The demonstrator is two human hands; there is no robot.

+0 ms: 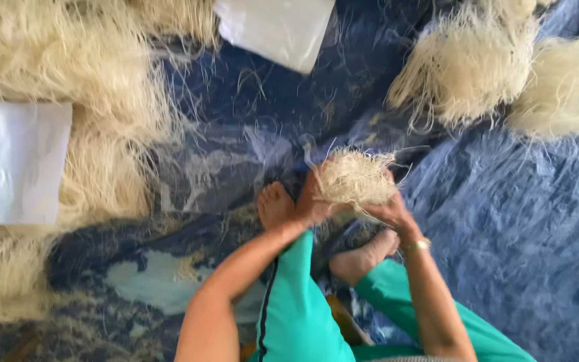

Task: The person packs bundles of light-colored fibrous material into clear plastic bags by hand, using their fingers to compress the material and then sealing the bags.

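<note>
Hands meet over my feet: left hand (313, 201) and right hand (390, 211) both clutch a pale fibre bundle (355, 177) between them, its strands fanning away from me above the blue tarp (504, 221)

I see open blue tarp (504, 221) right of my hands | fibre heap (88, 100) blocks left | fibre bundles (504, 67) crowd upper right | my feet (316, 221) close below

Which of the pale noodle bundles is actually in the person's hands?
The small bundle at centre, gripped between the left hand and right hand. The two bundles at upper right lie untouched on the blue sheet.
</note>
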